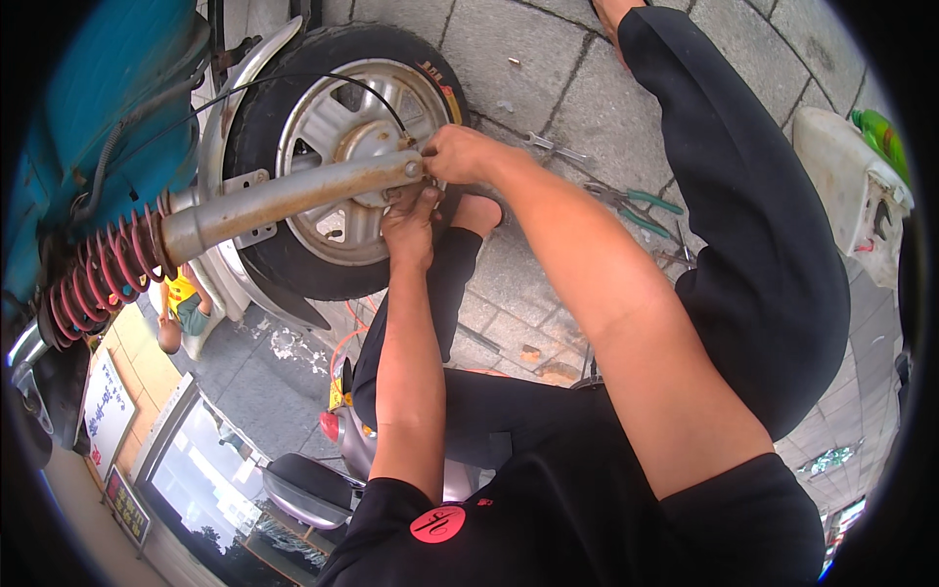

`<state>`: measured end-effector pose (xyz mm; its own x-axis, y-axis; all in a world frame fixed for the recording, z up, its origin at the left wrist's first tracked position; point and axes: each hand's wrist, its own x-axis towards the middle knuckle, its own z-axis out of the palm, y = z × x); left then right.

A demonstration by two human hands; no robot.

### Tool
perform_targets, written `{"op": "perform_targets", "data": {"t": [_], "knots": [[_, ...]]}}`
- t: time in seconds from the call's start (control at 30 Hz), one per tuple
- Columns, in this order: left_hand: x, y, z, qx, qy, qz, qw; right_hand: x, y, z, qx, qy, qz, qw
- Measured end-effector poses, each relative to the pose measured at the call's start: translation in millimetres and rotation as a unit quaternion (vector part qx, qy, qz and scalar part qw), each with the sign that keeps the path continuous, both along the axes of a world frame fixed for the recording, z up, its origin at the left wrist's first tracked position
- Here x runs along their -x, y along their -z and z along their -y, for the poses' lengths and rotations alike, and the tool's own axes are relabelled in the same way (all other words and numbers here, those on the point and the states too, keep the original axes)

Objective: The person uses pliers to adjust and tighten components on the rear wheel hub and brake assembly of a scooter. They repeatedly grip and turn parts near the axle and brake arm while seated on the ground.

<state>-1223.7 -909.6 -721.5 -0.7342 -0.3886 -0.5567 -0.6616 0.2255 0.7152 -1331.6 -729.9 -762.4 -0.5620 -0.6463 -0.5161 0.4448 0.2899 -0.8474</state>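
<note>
A wheel with a black tyre and a silver cast rim (297,147) stands at upper centre. Across its face runs a rusty metal fork leg (293,191), with a red coil spring (106,275) at its far end. Below the fork's lower end, my left hand (412,227) has dirty fingertips bent in against the hub area. My right hand (463,154) is at the tip of the same fork leg, fingers curled in close to the axle end. Whatever lies between the fingers of either hand is hidden. A black cable (378,95) curves down to a fitting on the hub (367,143).
On the paving lie a double-ended wrench (557,147) and green-handled pliers (645,209). A dirty white plastic container (836,176) stands at right. Blue bodywork (110,88) is at upper left, a scooter seat (308,480) lower down. Another person (187,301) is in the left background.
</note>
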Motion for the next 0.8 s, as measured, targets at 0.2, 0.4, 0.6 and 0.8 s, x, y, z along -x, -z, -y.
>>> {"op": "perform_targets", "data": {"t": [0.2,0.4,0.6,0.8], "knots": [[0,0,9,-0.024,0.047,-0.004,0.999,1,2,1,-0.007,-0.007,-0.003,1.0],[1,-2,8,-0.039,0.046,-0.003,0.998,-2,10,7,-0.002,0.001,-0.011,1.0],[-1,-5,6,-0.081,0.039,-0.019,0.996,-3,11,7,-0.005,0.008,-0.018,1.0],[-1,-1,-6,-0.009,-0.011,-0.017,1.0,-4,8,7,-0.011,0.01,-0.035,0.999]]}}
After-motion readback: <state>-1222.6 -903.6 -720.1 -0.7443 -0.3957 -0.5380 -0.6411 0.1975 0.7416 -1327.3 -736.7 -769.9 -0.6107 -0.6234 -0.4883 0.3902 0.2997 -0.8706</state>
